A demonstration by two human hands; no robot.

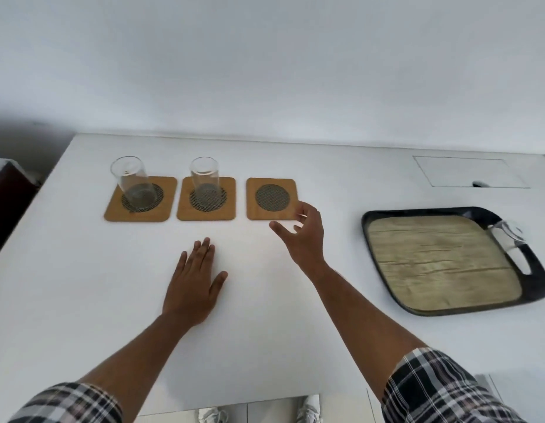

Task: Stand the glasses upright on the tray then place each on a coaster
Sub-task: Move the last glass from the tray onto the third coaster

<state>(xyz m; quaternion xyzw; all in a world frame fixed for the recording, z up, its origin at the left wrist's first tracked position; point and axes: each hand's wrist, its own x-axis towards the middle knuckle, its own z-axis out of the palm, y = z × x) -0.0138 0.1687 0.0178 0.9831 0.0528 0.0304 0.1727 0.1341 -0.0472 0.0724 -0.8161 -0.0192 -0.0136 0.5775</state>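
Note:
Three wooden coasters with dark mesh centres lie in a row on the white table. A clear glass [133, 183] stands upright on the left coaster [141, 199]. Another clear glass [205, 181] stands on the middle coaster [206, 199]. The right coaster [271, 198] is bare. A third glass [506, 235] stands upright at the far right side of the black tray [384, 270], by its handle. My left hand [194, 282] rests flat on the table, empty. My right hand [301, 233] hovers with fingers spread beside the right coaster's near corner, holding nothing.
A rectangular hatch [471, 172] is set in the table top behind the tray. A dark piece of furniture [8, 203] stands past the table's left edge. My shoes [307, 412] show below the near edge.

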